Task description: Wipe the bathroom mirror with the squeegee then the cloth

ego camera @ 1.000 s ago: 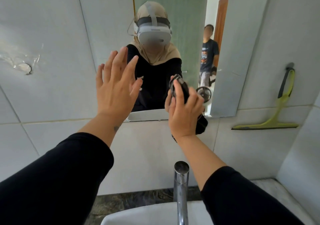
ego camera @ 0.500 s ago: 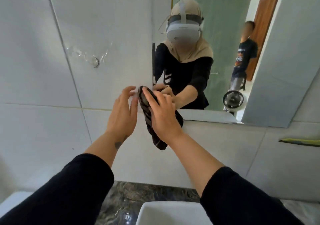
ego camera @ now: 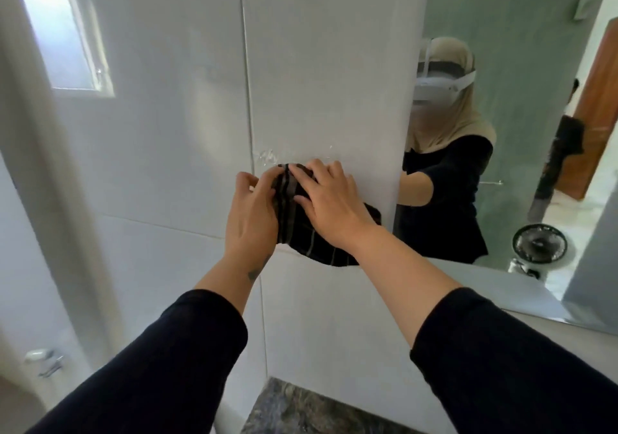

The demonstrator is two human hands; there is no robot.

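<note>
The view swings left: the mirror (ego camera: 521,152), which filled the centre a second ago, now sits at 3 o'clock, and a window (ego camera: 63,32) comes into sight at 10 o'clock. The tap, the basin and the green squeegee on the wall drop out of sight. The cloth (ego camera: 294,219), held in front of the mirror's lower edge a second ago, now lies against the white wall tile (ego camera: 327,65) left of the mirror, beside a patch of clear residue (ego camera: 269,156). The right hand (ego camera: 329,204) goes from gripping the cloth to lying flat over it. The left hand (ego camera: 252,214), raised and spread a second ago, now pinches the cloth's left edge.
</note>
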